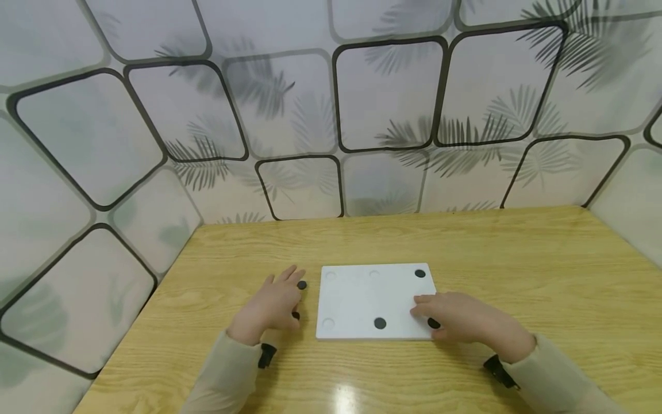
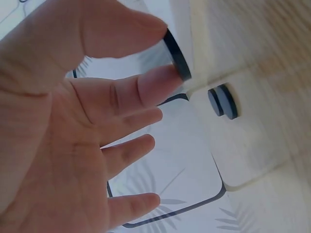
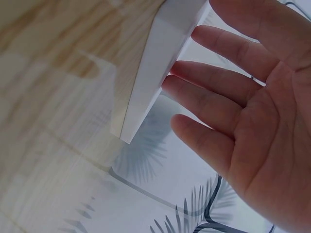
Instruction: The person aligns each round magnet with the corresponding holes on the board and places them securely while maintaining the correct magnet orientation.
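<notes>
My left hand (image 1: 270, 306) pinches a black disc (image 2: 177, 56) between thumb and forefinger, the other fingers spread. Just beyond its fingertips, another black disc (image 1: 302, 284) lies on the table. To the right is a white rectangular board (image 1: 351, 299) with shallow round recesses. Black discs sit at its far right corner (image 1: 420, 273), front middle (image 1: 380, 323) and front right (image 1: 433, 323); three recesses show bare. My right hand (image 1: 457, 316) is at the board's right edge, fingers extended over it and partly covering the front right disc. No held object shows in its palm in the right wrist view.
The wood-grain table (image 1: 517, 259) extends around the board on all sides. A patterned curtain or panel (image 1: 388, 98) with leaf prints rises behind the table and along its sides. Dark wrist straps (image 1: 266, 355) show at both cuffs.
</notes>
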Available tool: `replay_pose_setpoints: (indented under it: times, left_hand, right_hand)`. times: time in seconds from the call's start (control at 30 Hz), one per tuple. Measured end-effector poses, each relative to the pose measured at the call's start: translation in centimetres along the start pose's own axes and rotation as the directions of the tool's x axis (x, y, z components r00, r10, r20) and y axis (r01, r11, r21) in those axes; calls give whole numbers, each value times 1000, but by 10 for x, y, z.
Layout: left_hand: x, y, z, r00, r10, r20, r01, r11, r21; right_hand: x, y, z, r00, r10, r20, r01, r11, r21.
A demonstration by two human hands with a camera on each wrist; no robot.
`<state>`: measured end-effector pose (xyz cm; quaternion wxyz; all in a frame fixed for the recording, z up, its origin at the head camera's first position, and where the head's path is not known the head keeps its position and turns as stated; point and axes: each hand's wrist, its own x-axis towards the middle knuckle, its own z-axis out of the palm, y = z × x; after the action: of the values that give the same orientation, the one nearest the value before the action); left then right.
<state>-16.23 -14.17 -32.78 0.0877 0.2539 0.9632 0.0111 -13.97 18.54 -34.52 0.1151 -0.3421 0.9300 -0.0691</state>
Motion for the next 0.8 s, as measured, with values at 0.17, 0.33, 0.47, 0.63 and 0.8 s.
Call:
replay_pose_setpoints:
  times: [0.17, 0.33, 0.47, 0.63, 0.8]
  left_hand:
    - [2, 1, -3, 1000, 26, -11, -26, 1000, 2]
    - [4, 4, -8, 998, 61, -17, -60, 998, 15]
    - [6, 7, -11, 997, 74, -23, -74, 997, 11]
    - [11, 10, -13, 997, 78, -26, -77, 997, 10]
    - [18, 14, -13, 996, 84, -28, -83, 996, 36]
  right_hand:
    - [-1, 0, 1, 1000, -7, -4, 7, 1000, -1]
    - [-1, 1, 0, 999, -30, -23, 29, 1000, -7]
    - [0, 1, 0, 998, -45, -34, 44, 999, -17]
    - [0, 0, 0, 998, -49, -36, 48, 999, -20]
    - [0, 0, -1, 999, -40, -33, 40, 999, -22]
